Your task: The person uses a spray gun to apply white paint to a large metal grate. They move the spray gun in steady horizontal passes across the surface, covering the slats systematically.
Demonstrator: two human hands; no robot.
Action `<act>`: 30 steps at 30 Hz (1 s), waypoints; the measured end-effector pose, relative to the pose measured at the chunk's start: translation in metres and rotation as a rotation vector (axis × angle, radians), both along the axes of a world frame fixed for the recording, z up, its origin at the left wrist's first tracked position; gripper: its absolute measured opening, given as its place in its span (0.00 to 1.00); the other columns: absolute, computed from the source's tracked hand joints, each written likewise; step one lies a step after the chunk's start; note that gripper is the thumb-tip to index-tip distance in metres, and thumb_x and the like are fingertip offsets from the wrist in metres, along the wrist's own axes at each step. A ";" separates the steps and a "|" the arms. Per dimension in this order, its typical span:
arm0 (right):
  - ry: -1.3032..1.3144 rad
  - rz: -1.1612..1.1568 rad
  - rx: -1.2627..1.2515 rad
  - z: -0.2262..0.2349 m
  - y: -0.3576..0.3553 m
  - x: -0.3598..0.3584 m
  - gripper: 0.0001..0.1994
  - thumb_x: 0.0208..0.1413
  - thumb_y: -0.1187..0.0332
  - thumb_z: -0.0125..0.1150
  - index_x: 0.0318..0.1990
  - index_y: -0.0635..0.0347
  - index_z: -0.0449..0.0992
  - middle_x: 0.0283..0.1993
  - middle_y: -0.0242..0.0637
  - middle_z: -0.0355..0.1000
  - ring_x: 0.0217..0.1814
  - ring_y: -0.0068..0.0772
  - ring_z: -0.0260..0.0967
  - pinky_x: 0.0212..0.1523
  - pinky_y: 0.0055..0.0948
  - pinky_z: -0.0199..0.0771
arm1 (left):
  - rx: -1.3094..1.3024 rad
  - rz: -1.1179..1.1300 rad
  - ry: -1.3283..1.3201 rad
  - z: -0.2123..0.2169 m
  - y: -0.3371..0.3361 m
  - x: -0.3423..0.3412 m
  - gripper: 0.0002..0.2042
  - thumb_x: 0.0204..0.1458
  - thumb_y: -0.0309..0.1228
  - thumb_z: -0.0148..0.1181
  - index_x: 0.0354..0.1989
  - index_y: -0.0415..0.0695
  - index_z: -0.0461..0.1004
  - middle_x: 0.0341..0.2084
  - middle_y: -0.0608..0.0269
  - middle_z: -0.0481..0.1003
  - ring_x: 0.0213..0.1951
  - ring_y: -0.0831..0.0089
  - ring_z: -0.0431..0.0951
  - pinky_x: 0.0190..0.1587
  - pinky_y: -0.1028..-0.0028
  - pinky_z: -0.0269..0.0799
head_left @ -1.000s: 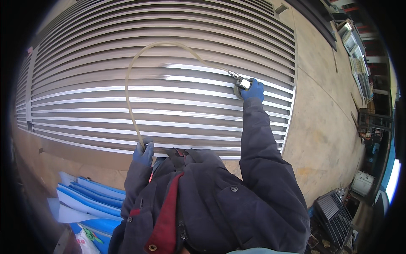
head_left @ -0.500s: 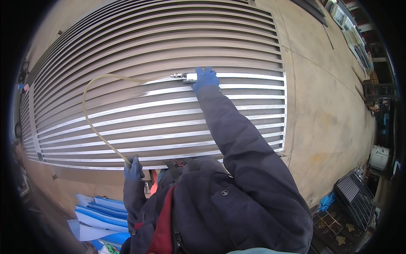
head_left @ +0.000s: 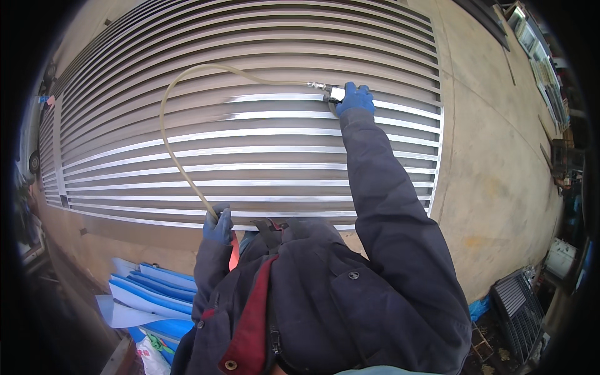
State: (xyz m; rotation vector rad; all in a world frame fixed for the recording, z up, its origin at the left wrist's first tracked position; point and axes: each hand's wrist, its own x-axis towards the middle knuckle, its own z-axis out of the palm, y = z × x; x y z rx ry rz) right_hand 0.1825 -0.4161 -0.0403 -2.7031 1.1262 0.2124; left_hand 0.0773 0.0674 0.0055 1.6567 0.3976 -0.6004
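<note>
My right hand [head_left: 356, 101], in a blue glove, is wrapped over an air sander [head_left: 337, 94] with a white and dark body. The sander rests on an upper slat of a large slatted metal panel [head_left: 262, 149], near its right side. A metal coupling joins the sander to a yellowish air hose [head_left: 163, 119], which loops left and back toward me. Low at the panel's near edge, my gloved left hand [head_left: 218, 226] is closed around the hose. Nearer slats shine bright silver; farther ones look dull grey. The sander's underside is hidden.
Blue and white foam sheets [head_left: 150, 290] are stacked at the lower left, beside a white bag [head_left: 152, 356]. Concrete floor [head_left: 487, 156] runs along the right. A dark grille [head_left: 517, 315] leans at the lower right, near a white container [head_left: 560, 257].
My right hand and the sander have moved right along the slats, drawing the hose loop with them. My left hand still grips the hose. The whole view has shifted slightly.
</note>
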 end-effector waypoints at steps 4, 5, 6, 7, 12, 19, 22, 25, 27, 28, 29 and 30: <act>0.028 0.105 0.011 -0.006 0.029 0.023 0.27 0.54 0.57 0.72 0.62 0.39 0.72 0.64 0.50 0.66 0.66 0.57 0.69 0.60 0.55 0.79 | 0.030 0.076 0.023 0.006 0.018 0.009 0.12 0.67 0.34 0.62 0.53 0.43 0.74 0.21 0.71 0.67 0.17 0.86 0.60 0.18 0.80 0.54; 0.046 0.095 0.014 -0.004 0.027 0.022 0.27 0.54 0.56 0.72 0.62 0.39 0.72 0.63 0.49 0.67 0.66 0.57 0.69 0.60 0.55 0.79 | 0.043 0.077 -0.003 0.008 0.021 0.009 0.12 0.67 0.34 0.62 0.53 0.42 0.74 0.21 0.71 0.67 0.18 0.85 0.61 0.19 0.80 0.55; 0.045 0.103 0.021 -0.002 0.023 0.023 0.27 0.54 0.56 0.72 0.62 0.39 0.72 0.63 0.49 0.67 0.66 0.58 0.70 0.60 0.55 0.78 | 0.001 0.072 -0.023 0.009 0.022 0.008 0.12 0.67 0.34 0.62 0.53 0.42 0.74 0.21 0.71 0.68 0.18 0.85 0.62 0.20 0.80 0.56; 0.041 0.073 -0.006 0.000 0.015 0.016 0.28 0.54 0.53 0.74 0.62 0.42 0.73 0.63 0.49 0.68 0.66 0.57 0.70 0.60 0.54 0.78 | -0.002 0.088 0.001 0.010 0.021 0.005 0.12 0.67 0.34 0.62 0.53 0.42 0.74 0.21 0.71 0.68 0.19 0.85 0.62 0.20 0.80 0.56; 0.077 -0.076 -0.026 0.018 -0.042 -0.019 0.33 0.53 0.40 0.74 0.63 0.43 0.75 0.65 0.50 0.68 0.68 0.57 0.69 0.63 0.51 0.78 | 0.031 -0.025 0.066 0.002 0.009 -0.003 0.12 0.67 0.35 0.64 0.53 0.42 0.75 0.23 0.71 0.70 0.21 0.85 0.64 0.22 0.79 0.58; 0.100 -0.003 -0.048 0.009 -0.007 0.006 0.29 0.55 0.49 0.74 0.62 0.44 0.74 0.65 0.51 0.68 0.68 0.57 0.69 0.61 0.51 0.79 | -0.058 0.008 0.017 -0.020 0.022 0.004 0.12 0.67 0.35 0.63 0.53 0.44 0.75 0.23 0.73 0.68 0.20 0.85 0.62 0.22 0.80 0.57; 0.103 0.057 -0.021 0.009 0.029 0.029 0.30 0.55 0.49 0.73 0.63 0.44 0.73 0.64 0.51 0.68 0.67 0.56 0.70 0.61 0.51 0.79 | 0.005 0.018 -0.035 -0.017 0.036 0.012 0.12 0.66 0.34 0.64 0.53 0.44 0.74 0.24 0.72 0.70 0.20 0.86 0.62 0.20 0.81 0.56; 0.103 0.145 -0.051 0.009 0.052 0.035 0.31 0.53 0.49 0.75 0.63 0.41 0.72 0.63 0.47 0.68 0.66 0.55 0.71 0.60 0.52 0.79 | -0.006 0.057 0.046 -0.015 0.045 0.021 0.12 0.66 0.34 0.65 0.52 0.43 0.74 0.23 0.72 0.68 0.21 0.85 0.63 0.22 0.80 0.58; 0.100 0.125 -0.052 0.009 0.047 0.029 0.31 0.51 0.50 0.76 0.62 0.41 0.73 0.63 0.47 0.67 0.66 0.54 0.71 0.60 0.54 0.79 | -0.008 0.027 0.060 -0.015 0.046 0.023 0.11 0.66 0.33 0.64 0.52 0.43 0.74 0.23 0.72 0.68 0.22 0.85 0.64 0.23 0.80 0.59; 0.076 0.125 -0.050 0.008 0.040 0.024 0.31 0.51 0.49 0.76 0.62 0.42 0.74 0.63 0.47 0.68 0.66 0.54 0.71 0.61 0.53 0.78 | -0.010 0.009 0.054 -0.016 0.046 0.023 0.11 0.66 0.32 0.63 0.52 0.43 0.74 0.23 0.71 0.68 0.22 0.85 0.64 0.24 0.80 0.59; 0.070 0.086 -0.047 0.006 0.028 0.016 0.31 0.51 0.49 0.76 0.62 0.42 0.74 0.63 0.48 0.68 0.67 0.55 0.70 0.61 0.53 0.78 | -0.011 -0.004 0.045 -0.018 0.043 0.023 0.10 0.66 0.32 0.63 0.51 0.43 0.74 0.23 0.71 0.68 0.23 0.85 0.65 0.24 0.80 0.59; 0.058 0.051 -0.045 0.006 0.011 0.006 0.30 0.51 0.49 0.76 0.62 0.42 0.74 0.64 0.48 0.68 0.67 0.55 0.70 0.62 0.53 0.78 | 0.023 -0.006 0.059 -0.018 0.041 0.023 0.09 0.66 0.31 0.62 0.51 0.43 0.74 0.23 0.71 0.68 0.23 0.85 0.65 0.24 0.80 0.60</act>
